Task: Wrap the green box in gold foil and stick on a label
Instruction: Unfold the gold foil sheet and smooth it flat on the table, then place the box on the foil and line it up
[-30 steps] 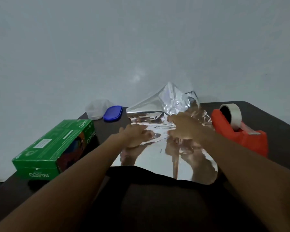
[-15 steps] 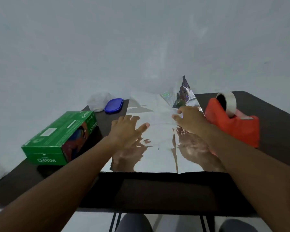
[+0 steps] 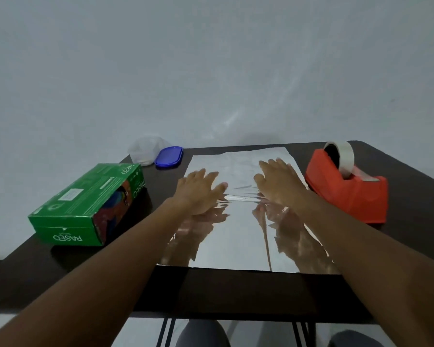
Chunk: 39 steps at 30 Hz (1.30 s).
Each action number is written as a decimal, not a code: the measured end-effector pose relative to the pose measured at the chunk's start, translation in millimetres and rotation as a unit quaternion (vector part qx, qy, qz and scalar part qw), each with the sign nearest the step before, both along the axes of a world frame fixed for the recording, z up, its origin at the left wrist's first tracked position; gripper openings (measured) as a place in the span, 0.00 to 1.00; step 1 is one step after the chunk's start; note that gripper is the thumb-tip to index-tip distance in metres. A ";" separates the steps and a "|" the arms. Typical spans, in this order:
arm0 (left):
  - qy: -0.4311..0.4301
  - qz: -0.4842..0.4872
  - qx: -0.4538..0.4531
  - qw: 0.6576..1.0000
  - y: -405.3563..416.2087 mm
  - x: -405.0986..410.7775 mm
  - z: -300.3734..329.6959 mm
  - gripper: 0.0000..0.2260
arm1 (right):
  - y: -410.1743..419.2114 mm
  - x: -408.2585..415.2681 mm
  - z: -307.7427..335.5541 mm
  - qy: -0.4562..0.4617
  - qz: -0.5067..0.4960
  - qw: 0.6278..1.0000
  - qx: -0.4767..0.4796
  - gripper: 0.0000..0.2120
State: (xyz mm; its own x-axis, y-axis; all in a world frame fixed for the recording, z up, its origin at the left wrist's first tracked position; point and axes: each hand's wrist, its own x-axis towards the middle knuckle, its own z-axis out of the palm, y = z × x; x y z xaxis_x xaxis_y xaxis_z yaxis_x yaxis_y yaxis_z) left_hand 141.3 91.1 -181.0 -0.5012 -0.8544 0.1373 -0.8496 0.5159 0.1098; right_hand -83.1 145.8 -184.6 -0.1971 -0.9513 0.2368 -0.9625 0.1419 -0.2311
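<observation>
A shiny foil sheet (image 3: 236,244) lies spread flat on the dark table (image 3: 236,294), reaching from the far edge toward the near edge. My left hand (image 3: 198,194) presses flat on its left half with straight fingers. My right hand (image 3: 278,184) presses flat on its right half, fingers spread. The green box (image 3: 85,209) lies on its side at the table's left, apart from the foil and from both hands. No label is visible.
An orange tape dispenser (image 3: 348,189) with a roll of clear tape stands just right of the foil. A clear plastic container (image 3: 143,151) and its blue lid (image 3: 169,157) sit at the far left corner. A grey wall rises behind the table.
The raised, crumpled far end of the foil has been laid down flat. Both hands have opened and slid outward over the sheet. The camera has tilted down.
</observation>
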 end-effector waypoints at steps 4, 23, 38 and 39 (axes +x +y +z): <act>-0.022 -0.005 0.025 0.999 -0.1 5.5 -10.7 0.31 | 2.0 -5.4 -12.7 0.016 -0.024 0.995 0.099 0.33; -0.056 0.074 -0.044 0.995 0.4 58.2 53.5 0.40 | -0.3 55.9 34.9 -0.003 0.028 0.998 0.060 0.36; -0.053 0.252 0.118 0.959 -61.0 139.1 96.3 0.35 | -35.5 143.4 32.8 -0.136 0.160 0.978 -0.016 0.29; -0.041 0.249 0.113 0.961 -60.5 129.8 102.0 0.38 | -35.7 146.0 37.5 -0.175 0.173 0.969 -0.031 0.26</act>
